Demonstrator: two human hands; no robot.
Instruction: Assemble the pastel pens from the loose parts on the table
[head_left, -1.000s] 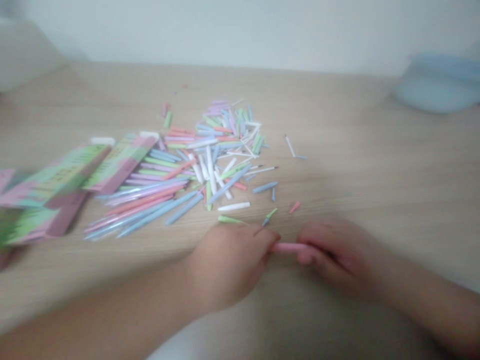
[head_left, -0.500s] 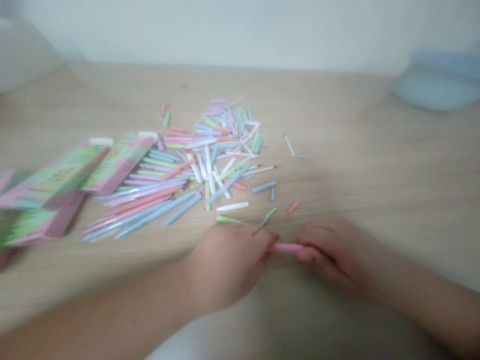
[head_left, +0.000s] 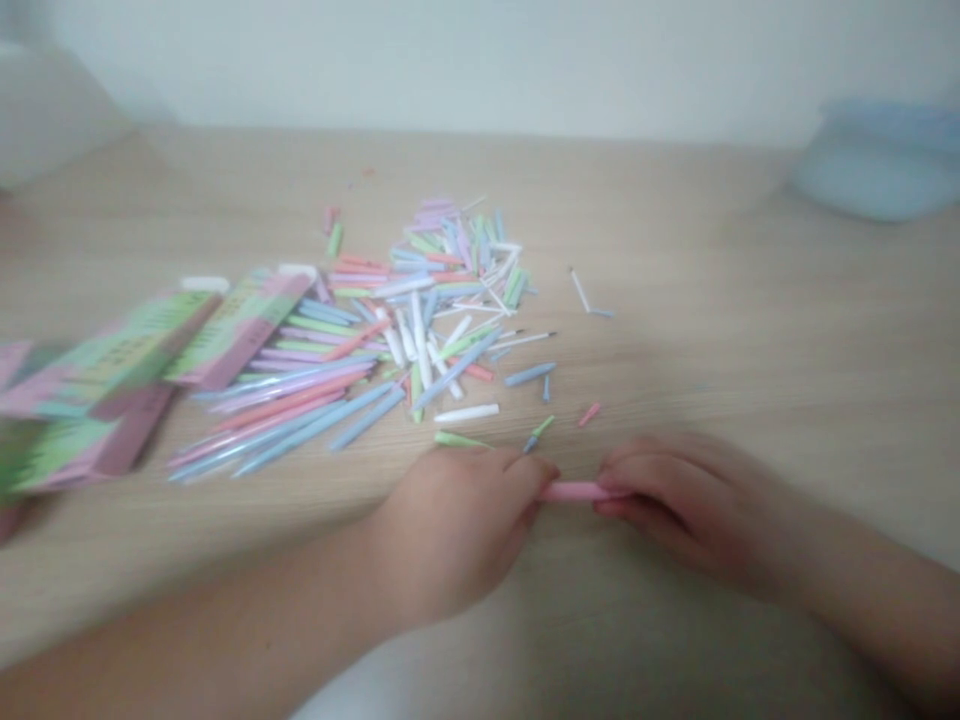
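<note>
A pink pen point(head_left: 576, 491) is stretched between my two hands, level above the near part of the table. My left hand point(head_left: 465, 525) is closed around its left end, knuckles up. On its right end the fingers of my right hand point(head_left: 675, 500) are pinched. Both ends of the pen are hidden by fingers. Just beyond my hands lie a light green pen part point(head_left: 461, 439), a small green and blue piece point(head_left: 538, 433) and a small pink piece point(head_left: 589, 414). A white pen barrel point(head_left: 466, 412) rests a little farther off.
A heap of pastel pen parts point(head_left: 442, 290) with thin white refills spreads across the middle of the wooden table point(head_left: 750, 330). Clear-wrapped pens point(head_left: 285, 420) lie to its left, beside printed pastel boxes point(head_left: 135, 350). A pale blue bag or container point(head_left: 874, 165) stands far right.
My right fingers have shifted slightly and closed closer on the pink pen's right end, covering the bulge seen there before. My left hand has stayed in place.
</note>
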